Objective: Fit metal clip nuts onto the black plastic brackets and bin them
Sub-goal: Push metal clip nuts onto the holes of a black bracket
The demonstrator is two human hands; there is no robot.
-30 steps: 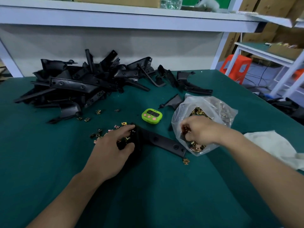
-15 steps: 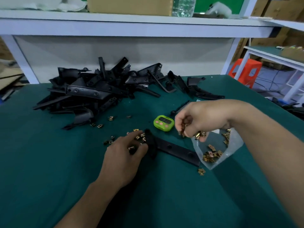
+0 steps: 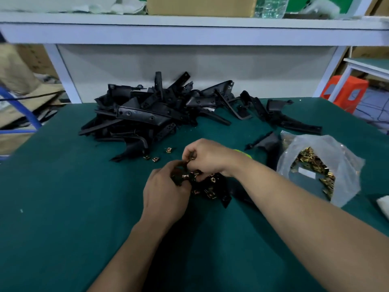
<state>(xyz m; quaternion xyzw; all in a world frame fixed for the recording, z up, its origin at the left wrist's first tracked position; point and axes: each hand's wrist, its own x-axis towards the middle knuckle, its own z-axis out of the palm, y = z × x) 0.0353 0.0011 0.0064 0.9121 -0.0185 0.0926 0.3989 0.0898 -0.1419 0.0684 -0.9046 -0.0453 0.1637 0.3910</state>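
A heap of black plastic brackets (image 3: 151, 114) lies at the back left of the green desk (image 3: 63, 207), under a white shelf (image 3: 189, 30). Just in front of the heap, a few loose clip nuts (image 3: 155, 159) sit on the cloth, apart from both hands.

The left hand (image 3: 166, 192) is at mid-desk, back up. Its grip is narrow, the fingers curled round the near end of one bracket (image 3: 223, 197), which runs off to the right beneath the other wrist. A copper-coloured nut (image 3: 186, 175) shows on that bracket right at the left fingertips, between the two hands.

The right hand (image 3: 208, 159) is just above and behind the left, almost touching it. Its grip is closed small, thumb and fingers pinching a clip nut (image 3: 191, 158) directly over the held end of the bracket. Whether more nuts are inside the palm cannot be told. Several scattered nuts (image 3: 211, 194) lie on or against the bracket below this hand.

Behind the right wrist a sliver of a lime-green timer (image 3: 242, 152) shows. Further right a lone bracket (image 3: 267, 142) rests beside a clear plastic bag (image 3: 345, 165), mouth open, holding a heap of brass nuts (image 3: 309, 159). A white cloth (image 3: 383, 204) lies at the right edge.
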